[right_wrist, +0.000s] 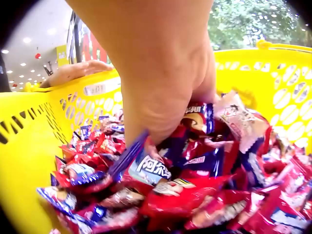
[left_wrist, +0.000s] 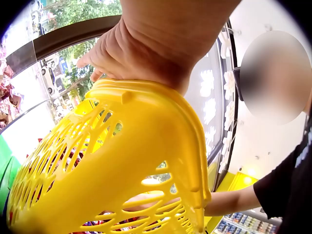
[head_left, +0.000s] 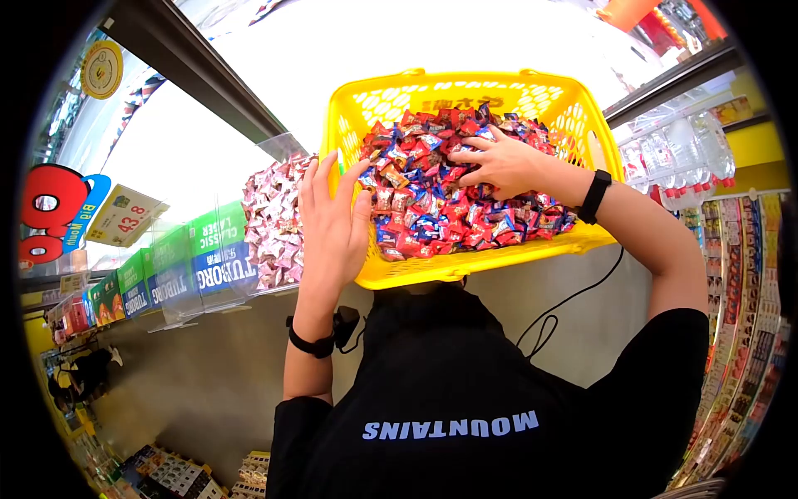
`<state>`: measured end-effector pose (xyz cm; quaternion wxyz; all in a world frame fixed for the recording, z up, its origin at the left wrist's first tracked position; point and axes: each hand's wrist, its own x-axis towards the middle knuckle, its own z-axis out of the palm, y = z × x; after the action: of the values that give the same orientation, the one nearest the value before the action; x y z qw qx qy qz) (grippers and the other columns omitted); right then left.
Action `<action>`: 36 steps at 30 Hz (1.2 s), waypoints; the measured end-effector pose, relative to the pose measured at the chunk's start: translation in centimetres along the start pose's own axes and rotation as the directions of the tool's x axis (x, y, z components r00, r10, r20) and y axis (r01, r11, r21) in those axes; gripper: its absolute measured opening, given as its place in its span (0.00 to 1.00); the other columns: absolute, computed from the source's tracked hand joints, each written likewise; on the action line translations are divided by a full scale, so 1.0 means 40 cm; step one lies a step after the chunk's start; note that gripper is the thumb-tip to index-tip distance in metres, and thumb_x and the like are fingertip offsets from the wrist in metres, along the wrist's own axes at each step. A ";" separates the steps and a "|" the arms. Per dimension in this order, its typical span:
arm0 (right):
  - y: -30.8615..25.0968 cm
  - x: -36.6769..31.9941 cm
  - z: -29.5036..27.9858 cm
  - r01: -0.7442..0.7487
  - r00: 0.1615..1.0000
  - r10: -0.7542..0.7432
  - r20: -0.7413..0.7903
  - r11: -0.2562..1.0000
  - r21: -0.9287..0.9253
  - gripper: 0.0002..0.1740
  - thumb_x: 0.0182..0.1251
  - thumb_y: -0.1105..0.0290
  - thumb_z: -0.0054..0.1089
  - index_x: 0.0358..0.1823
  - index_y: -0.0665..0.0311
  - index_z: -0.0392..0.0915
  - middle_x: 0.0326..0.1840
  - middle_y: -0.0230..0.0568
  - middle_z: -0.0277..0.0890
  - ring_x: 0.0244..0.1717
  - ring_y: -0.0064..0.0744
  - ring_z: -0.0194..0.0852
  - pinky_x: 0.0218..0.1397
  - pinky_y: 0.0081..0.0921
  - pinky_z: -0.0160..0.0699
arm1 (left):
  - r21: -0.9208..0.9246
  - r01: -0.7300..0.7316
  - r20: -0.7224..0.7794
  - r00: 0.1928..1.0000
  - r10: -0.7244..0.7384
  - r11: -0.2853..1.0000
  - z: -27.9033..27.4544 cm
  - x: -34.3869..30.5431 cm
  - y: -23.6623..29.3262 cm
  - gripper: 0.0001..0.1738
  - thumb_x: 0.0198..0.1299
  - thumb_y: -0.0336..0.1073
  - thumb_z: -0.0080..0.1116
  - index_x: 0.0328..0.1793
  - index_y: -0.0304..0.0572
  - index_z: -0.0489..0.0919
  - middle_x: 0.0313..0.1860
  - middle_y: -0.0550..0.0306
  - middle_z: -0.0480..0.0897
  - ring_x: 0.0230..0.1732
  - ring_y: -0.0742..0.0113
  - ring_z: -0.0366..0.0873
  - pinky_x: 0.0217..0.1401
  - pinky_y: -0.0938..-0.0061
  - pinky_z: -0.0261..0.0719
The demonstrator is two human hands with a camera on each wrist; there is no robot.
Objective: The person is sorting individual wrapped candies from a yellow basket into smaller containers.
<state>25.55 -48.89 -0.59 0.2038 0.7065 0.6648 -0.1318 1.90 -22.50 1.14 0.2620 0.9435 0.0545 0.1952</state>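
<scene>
A yellow plastic basket (head_left: 490, 264) with perforated walls holds a heap of small wrapped candies (head_left: 424, 224) in red, blue and some orange wrappers. My right hand (head_left: 511, 166) reaches over the basket's right side, its spread fingers on the candies near the middle of the heap. In the right wrist view its fingertips are hidden among the wrappers. At the basket's left side, my left hand (head_left: 331, 229) lies over the rim with fingers straight and spread. The left wrist view shows that hand's heel against the yellow rim (left_wrist: 141, 90).
Left of the basket, pink-wrapped candies (head_left: 270, 224) fill a clear bin beside green and blue Tuborg boxes (head_left: 220, 249). Bottled water packs (head_left: 682, 158) stand to the right, above stocked shelves (head_left: 740, 274). A black cable (head_left: 553, 314) hangs below the basket.
</scene>
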 end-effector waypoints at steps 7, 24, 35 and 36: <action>0.031 -0.023 0.032 0.022 0.999 -0.019 -0.049 0.998 0.062 0.44 0.65 0.52 0.74 0.84 0.24 0.70 0.96 0.30 0.50 0.90 0.54 0.55 0.80 0.79 0.64 | -0.010 -0.001 -0.002 1.000 0.000 1.000 0.001 0.001 -0.001 0.23 0.80 0.40 0.54 0.77 0.49 0.80 0.82 0.34 0.67 0.87 0.31 0.56 0.90 0.39 0.53; -0.133 0.132 -0.074 0.252 0.919 -0.208 -0.335 0.963 0.094 0.39 0.58 0.37 0.79 0.70 0.41 0.85 0.93 0.37 0.56 0.95 0.53 0.40 0.90 0.74 0.45 | -0.006 0.008 0.001 1.000 -0.008 1.000 0.007 0.002 -0.004 0.22 0.81 0.41 0.54 0.77 0.51 0.79 0.82 0.37 0.67 0.87 0.31 0.55 0.89 0.38 0.53; -0.046 0.088 -0.003 -0.020 0.974 0.047 -0.223 0.992 0.125 0.34 0.50 0.55 0.87 0.62 0.46 0.88 0.93 0.38 0.53 0.94 0.55 0.42 0.90 0.73 0.46 | 0.012 0.004 0.003 1.000 -0.004 1.000 0.007 0.005 -0.003 0.23 0.80 0.42 0.56 0.77 0.51 0.79 0.83 0.37 0.67 0.87 0.31 0.56 0.89 0.38 0.53; -0.043 0.081 -0.009 -0.056 0.978 0.083 -0.194 0.988 0.143 0.36 0.49 0.55 0.88 0.63 0.45 0.88 0.94 0.38 0.51 0.94 0.55 0.42 0.91 0.72 0.45 | 0.010 0.003 0.004 1.000 -0.003 1.000 0.007 0.005 -0.003 0.23 0.80 0.42 0.56 0.77 0.51 0.79 0.83 0.37 0.67 0.87 0.31 0.56 0.89 0.38 0.53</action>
<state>24.05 -45.79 -1.94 0.0919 0.7512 0.6462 -0.0985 2.20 -22.47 0.91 0.2575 0.9452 0.0563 0.1927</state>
